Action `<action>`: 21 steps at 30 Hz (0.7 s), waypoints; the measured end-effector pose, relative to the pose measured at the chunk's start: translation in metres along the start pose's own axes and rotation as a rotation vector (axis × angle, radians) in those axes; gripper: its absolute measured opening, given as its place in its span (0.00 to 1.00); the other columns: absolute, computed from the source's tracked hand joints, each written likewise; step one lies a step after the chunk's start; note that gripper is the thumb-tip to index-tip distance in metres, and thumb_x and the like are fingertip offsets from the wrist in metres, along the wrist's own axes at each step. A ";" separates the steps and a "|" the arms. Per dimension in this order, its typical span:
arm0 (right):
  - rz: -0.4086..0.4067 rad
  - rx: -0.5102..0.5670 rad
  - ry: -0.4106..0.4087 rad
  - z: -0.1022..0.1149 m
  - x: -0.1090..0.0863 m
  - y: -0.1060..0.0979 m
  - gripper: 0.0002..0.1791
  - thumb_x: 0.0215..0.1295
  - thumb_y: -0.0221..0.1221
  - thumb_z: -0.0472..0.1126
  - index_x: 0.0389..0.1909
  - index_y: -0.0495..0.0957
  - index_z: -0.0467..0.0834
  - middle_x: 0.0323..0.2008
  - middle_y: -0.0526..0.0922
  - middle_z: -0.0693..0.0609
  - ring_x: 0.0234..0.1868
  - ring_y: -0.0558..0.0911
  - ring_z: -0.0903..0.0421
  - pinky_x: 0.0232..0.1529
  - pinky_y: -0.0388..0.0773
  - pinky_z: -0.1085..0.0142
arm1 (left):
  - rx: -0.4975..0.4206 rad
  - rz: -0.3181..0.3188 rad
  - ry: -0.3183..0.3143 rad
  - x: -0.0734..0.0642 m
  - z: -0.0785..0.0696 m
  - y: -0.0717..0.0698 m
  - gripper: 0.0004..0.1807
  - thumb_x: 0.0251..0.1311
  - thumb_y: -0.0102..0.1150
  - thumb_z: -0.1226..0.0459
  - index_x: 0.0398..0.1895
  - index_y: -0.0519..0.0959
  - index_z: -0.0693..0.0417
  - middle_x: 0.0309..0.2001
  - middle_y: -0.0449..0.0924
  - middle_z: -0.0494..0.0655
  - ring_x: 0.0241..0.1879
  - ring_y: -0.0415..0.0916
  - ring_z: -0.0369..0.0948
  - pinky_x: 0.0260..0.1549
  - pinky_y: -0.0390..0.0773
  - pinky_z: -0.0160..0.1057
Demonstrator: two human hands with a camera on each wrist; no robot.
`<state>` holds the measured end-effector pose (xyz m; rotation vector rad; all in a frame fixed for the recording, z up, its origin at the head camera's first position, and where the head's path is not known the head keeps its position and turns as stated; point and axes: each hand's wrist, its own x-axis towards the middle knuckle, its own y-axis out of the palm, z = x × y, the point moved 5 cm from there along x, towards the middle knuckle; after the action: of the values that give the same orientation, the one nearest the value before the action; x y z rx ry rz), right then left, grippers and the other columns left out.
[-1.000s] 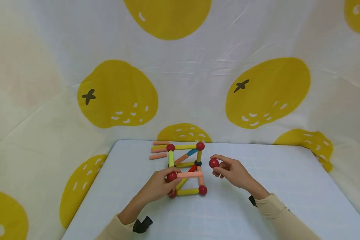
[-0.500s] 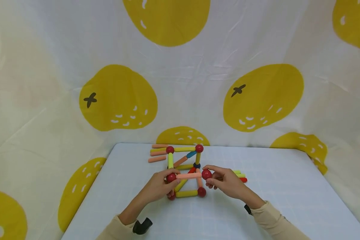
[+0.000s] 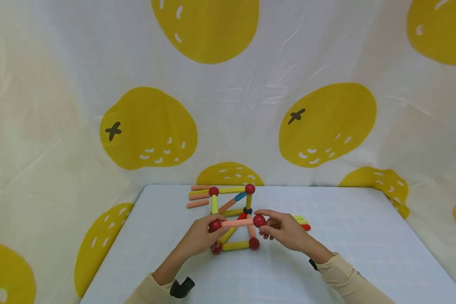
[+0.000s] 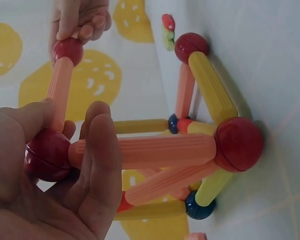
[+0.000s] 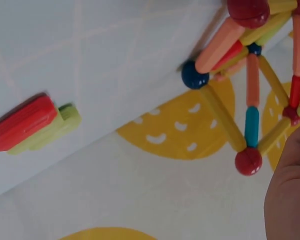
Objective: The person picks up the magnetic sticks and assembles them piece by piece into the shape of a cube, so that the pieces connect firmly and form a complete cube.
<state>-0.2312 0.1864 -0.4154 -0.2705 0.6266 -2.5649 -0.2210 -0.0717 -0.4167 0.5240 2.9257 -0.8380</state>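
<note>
A box-like frame of coloured rods and balls stands on the table; one yellow rod (image 3: 235, 245) forms its front bottom edge. My left hand (image 3: 199, 236) grips the red ball (image 3: 215, 226) at its upper front left corner. From that ball a salmon rod (image 3: 237, 223) runs level to the right. Between thumb and fingers, my right hand (image 3: 289, 231) pinches another red ball (image 3: 259, 221) at this rod's right end. In the left wrist view, the pinched red ball (image 4: 68, 52) meets the rod's end. The right wrist view shows only part of the right hand (image 5: 292, 195).
Several loose salmon and yellow rods (image 3: 198, 204) lie left of the frame at the back. Behind the right hand lie a red rod (image 5: 25, 122) and yellow-green rods (image 5: 57, 131). A patterned cloth (image 3: 235, 126) hangs behind the table (image 3: 365, 236).
My right hand has brought its red ball left and down to the salmon rod's free end. The left hand has kept its grip on the corner ball. The head view has shifted slightly.
</note>
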 end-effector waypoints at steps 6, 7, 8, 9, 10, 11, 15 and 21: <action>0.048 -0.059 0.048 -0.009 -0.015 0.007 0.30 0.73 0.62 0.47 0.72 0.67 0.46 0.32 0.87 0.50 0.28 0.86 0.52 0.32 0.83 0.66 | -0.001 -0.020 -0.015 0.000 0.003 0.000 0.17 0.67 0.65 0.50 0.54 0.79 0.45 0.31 0.80 0.52 0.23 0.78 0.41 0.26 0.81 0.37; 0.079 -0.077 0.062 -0.011 -0.020 0.009 0.31 0.73 0.62 0.49 0.72 0.67 0.46 0.31 0.87 0.51 0.27 0.85 0.55 0.31 0.83 0.67 | -0.002 -0.023 -0.012 0.000 0.003 0.000 0.17 0.67 0.64 0.51 0.54 0.79 0.45 0.32 0.80 0.52 0.23 0.78 0.42 0.26 0.81 0.37; 0.115 -0.097 0.076 -0.013 -0.025 0.013 0.31 0.73 0.61 0.50 0.72 0.67 0.45 0.30 0.87 0.52 0.25 0.84 0.57 0.30 0.82 0.68 | -0.006 -0.025 -0.012 0.000 0.003 0.000 0.17 0.67 0.64 0.51 0.54 0.79 0.45 0.32 0.80 0.51 0.23 0.78 0.42 0.26 0.81 0.38; 0.155 -0.119 0.090 -0.014 -0.031 0.017 0.31 0.72 0.61 0.51 0.71 0.68 0.45 0.29 0.86 0.54 0.24 0.82 0.60 0.29 0.80 0.68 | -0.007 -0.027 -0.013 0.000 0.003 -0.001 0.17 0.67 0.64 0.50 0.54 0.79 0.45 0.32 0.80 0.51 0.23 0.78 0.42 0.26 0.81 0.38; 0.197 -0.140 0.095 -0.016 -0.037 0.022 0.31 0.72 0.61 0.52 0.71 0.69 0.44 0.27 0.85 0.56 0.22 0.80 0.62 0.27 0.79 0.69 | -0.004 -0.028 -0.015 0.000 0.003 -0.001 0.17 0.67 0.64 0.50 0.54 0.79 0.45 0.31 0.80 0.51 0.23 0.78 0.41 0.26 0.81 0.38; 0.242 -0.166 0.109 -0.017 -0.043 0.028 0.30 0.72 0.62 0.53 0.69 0.71 0.44 0.25 0.84 0.58 0.21 0.79 0.63 0.27 0.77 0.71 | -0.006 -0.027 -0.018 0.000 0.004 -0.001 0.17 0.67 0.64 0.50 0.54 0.79 0.45 0.31 0.80 0.51 0.23 0.78 0.42 0.26 0.81 0.38; 0.432 -0.256 0.188 -0.020 -0.073 0.057 0.23 0.70 0.63 0.54 0.63 0.78 0.52 0.22 0.79 0.65 0.22 0.75 0.68 0.28 0.74 0.74 | -0.002 -0.023 -0.026 -0.001 0.004 -0.002 0.17 0.67 0.64 0.50 0.55 0.79 0.44 0.30 0.81 0.54 0.23 0.77 0.41 0.27 0.81 0.38; 0.645 -0.526 0.001 -0.009 -0.099 0.101 0.17 0.70 0.60 0.61 0.57 0.80 0.65 0.27 0.80 0.73 0.24 0.74 0.74 0.32 0.76 0.77 | -0.009 -0.021 -0.001 0.000 0.001 -0.005 0.17 0.67 0.64 0.51 0.55 0.79 0.46 0.28 0.82 0.55 0.23 0.78 0.42 0.29 0.82 0.41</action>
<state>-0.1067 0.1605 -0.4788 -0.1945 1.1673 -1.7583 -0.2227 -0.0767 -0.4151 0.4927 2.9377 -0.8271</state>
